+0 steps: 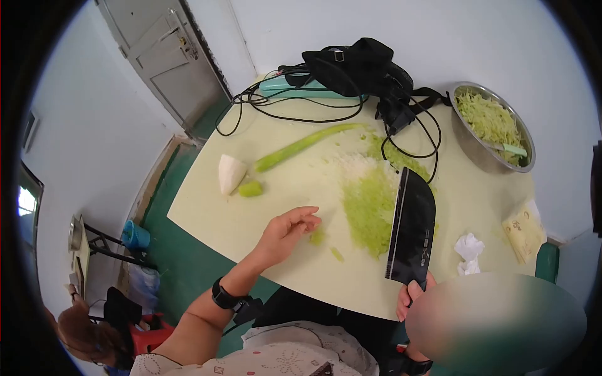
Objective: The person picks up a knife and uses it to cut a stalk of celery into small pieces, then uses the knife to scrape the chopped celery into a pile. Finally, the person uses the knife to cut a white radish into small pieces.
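Chopped greens (369,216), one cleaver (412,229) (in right hand (414,296)).

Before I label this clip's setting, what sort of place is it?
Probably a plain room used for food preparation: a cleaver, chopped greens on the table, and a metal bowl of shredded vegetable.

Finely chopped green vegetable (367,216) is spread right of centre; along its right side, a broad black cleaver (414,229) is held, edge facing left.
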